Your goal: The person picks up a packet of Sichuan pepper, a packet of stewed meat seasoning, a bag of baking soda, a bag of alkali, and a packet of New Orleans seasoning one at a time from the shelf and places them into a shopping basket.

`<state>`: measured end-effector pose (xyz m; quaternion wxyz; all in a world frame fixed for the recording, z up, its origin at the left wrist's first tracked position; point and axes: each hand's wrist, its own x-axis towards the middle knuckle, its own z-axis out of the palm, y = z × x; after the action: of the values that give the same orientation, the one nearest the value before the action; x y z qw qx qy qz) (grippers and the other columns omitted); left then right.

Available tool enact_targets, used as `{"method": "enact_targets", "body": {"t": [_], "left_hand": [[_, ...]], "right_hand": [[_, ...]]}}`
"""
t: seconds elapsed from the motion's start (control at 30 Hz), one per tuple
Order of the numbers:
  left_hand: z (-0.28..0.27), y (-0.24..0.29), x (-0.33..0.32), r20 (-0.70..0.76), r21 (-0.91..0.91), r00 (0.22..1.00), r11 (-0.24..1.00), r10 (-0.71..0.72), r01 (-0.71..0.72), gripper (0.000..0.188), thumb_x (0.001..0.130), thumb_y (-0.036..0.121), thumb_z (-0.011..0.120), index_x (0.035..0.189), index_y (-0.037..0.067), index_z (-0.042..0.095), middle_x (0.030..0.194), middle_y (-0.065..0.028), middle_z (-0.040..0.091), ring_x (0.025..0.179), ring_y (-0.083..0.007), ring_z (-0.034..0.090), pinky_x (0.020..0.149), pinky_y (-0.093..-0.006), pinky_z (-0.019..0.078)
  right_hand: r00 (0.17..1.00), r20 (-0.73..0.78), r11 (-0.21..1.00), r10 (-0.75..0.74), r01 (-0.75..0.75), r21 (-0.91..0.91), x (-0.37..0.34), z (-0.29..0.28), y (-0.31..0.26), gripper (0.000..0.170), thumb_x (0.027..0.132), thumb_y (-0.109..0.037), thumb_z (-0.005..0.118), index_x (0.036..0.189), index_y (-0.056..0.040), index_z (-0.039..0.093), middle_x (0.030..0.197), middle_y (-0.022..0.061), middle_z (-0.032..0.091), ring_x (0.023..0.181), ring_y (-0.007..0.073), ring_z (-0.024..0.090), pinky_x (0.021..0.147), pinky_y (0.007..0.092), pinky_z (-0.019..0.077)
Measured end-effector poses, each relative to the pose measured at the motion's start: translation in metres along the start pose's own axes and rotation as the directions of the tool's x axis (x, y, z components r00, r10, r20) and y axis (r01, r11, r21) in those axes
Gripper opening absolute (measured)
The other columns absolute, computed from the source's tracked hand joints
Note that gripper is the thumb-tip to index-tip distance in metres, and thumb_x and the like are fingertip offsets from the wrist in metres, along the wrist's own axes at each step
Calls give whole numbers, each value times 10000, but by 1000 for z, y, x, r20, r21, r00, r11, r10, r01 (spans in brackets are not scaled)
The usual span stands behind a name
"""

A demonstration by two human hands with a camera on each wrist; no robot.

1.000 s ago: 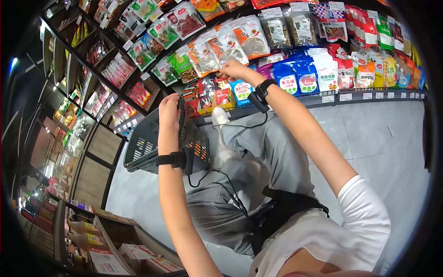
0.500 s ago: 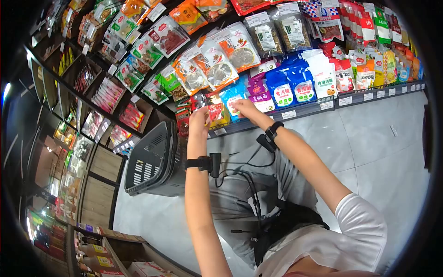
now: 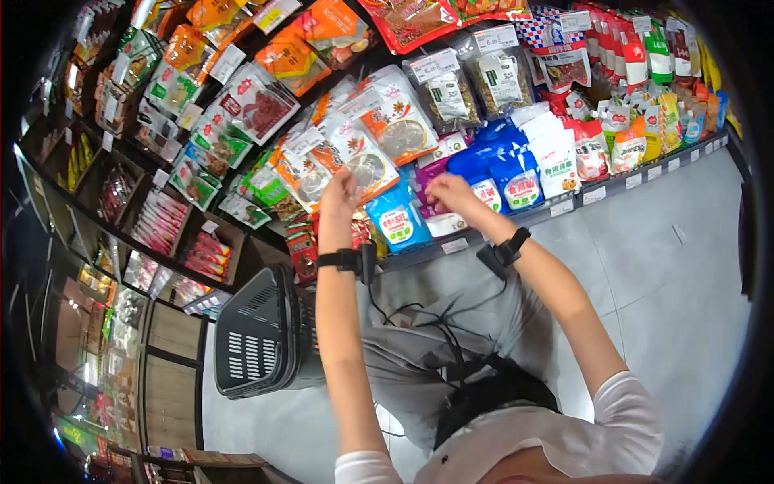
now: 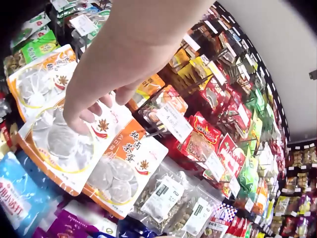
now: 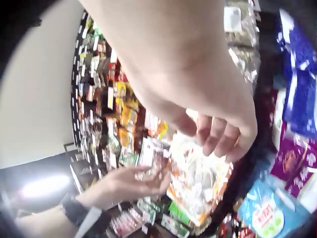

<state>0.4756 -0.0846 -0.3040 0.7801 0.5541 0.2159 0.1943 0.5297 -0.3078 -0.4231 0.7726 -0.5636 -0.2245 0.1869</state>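
Observation:
My left hand (image 3: 341,196) is at the lower edge of the hanging orange-and-white packets (image 3: 367,169); in the left wrist view the hand (image 4: 119,64) overlaps a packet (image 4: 57,144), its fingers loosely bent, gripping nothing visible. Whether it touches the packet I cannot tell. Right of it, my right hand (image 3: 453,196) hovers before the purple packet (image 3: 427,179), near the light-blue bag (image 3: 397,218). The right wrist view has this hand (image 5: 198,94) with loosely curled fingers and nothing visible in them, and the left hand (image 5: 133,184) with fingers extended.
A dark shopping basket (image 3: 256,335) stands on the floor at left, beside my leg. Blue bags (image 3: 512,173) and white bags (image 3: 551,153) line the low shelf to the right, behind a shelf edge with price tags (image 3: 594,194). Small compartments with packets (image 3: 157,222) are at left.
My view has come nearer to the shelf. Both hands have moved from the lower bags to the right and stand at the hanging packets and purple packet. The basket appears lower in view.

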Motion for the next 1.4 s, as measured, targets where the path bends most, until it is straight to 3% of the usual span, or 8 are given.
{"method": "enact_targets", "body": {"t": [0.3, 0.6, 0.63, 0.7, 0.9, 1.07, 1.2, 1.4], "left_hand": [[-109, -59, 93, 247, -109, 967, 993, 62, -35, 87, 786, 94, 567, 797, 41, 500, 770, -33, 472, 704, -139, 471, 671, -270, 452], [-143, -28, 33, 102, -197, 987, 970, -121, 139, 301, 786, 103, 556, 1081, 71, 509, 914, -8, 547, 966, -158, 501, 830, -341, 426], [-145, -26, 34, 104, -138, 990, 984, -98, 112, 301, 794, 116, 549, 1086, 56, 503, 949, -24, 542, 995, -172, 493, 851, -350, 421], [-133, -11, 12, 97, -144, 995, 989, -33, 47, 241, 817, 133, 534, 1040, 41, 520, 981, -55, 529, 1023, -191, 480, 880, -379, 413], [-114, 14, 6, -1, -123, 1000, 992, -14, 14, 126, 796, 83, 536, 921, 68, 521, 845, -19, 540, 842, -147, 526, 798, -337, 448], [-119, 59, 17, 7, -144, 1000, 989, -10, 11, 78, 809, 73, 513, 884, 64, 535, 770, -33, 560, 701, -155, 565, 742, -371, 464], [-116, 116, -21, -91, -197, 995, 979, 31, -49, 81, 818, 50, 507, 894, 46, 535, 803, -58, 572, 756, -177, 577, 784, -393, 456], [-121, 155, -46, -5, -396, 995, 913, 101, -95, 166, 809, -5, 510, 973, -9, 529, 980, -93, 548, 947, -221, 540, 896, -416, 406]], "right_hand": [[966, -255, 987, -41, 0, -158, 16, -15, -33, 143, 796, -121, 501, 818, -9, 588, 735, 60, 605, 588, 120, 541, 500, 238, 432], [890, 422, 787, -171, 381, -485, 35, 98, 55, 286, 749, -228, 617, 944, -27, 561, 780, 101, 589, 598, 153, 538, 539, 303, 448], [807, 474, 806, 352, -4, -593, -2, 125, 31, 473, 723, -236, 669, 1125, -67, 485, 850, 66, 582, 678, 142, 552, 583, 272, 467], [532, 689, 743, 493, 155, -651, -33, 159, 74, 605, 714, -297, 690, 1229, -111, 433, 788, 63, 584, 625, 131, 541, 560, 261, 461], [522, 608, 769, 598, -160, -619, -87, 229, 137, 251, 826, -233, 537, 1004, -56, 535, 661, 52, 559, 567, 176, 553, 517, 317, 466], [888, 460, 982, -16, 100, -160, -64, 233, 141, 94, 844, -75, 431, 806, -24, 500, 608, 90, 529, 546, 192, 535, 518, 317, 446], [748, 332, 719, -574, 655, -233, -11, 219, 69, 76, 777, 33, 436, 796, -25, 482, 635, 113, 510, 557, 218, 528, 515, 321, 418], [667, 225, 564, -710, 730, -386, -26, 196, -77, 216, 756, 101, 380, 899, -9, 499, 748, 96, 527, 733, 183, 536, 686, 281, 432]]}}
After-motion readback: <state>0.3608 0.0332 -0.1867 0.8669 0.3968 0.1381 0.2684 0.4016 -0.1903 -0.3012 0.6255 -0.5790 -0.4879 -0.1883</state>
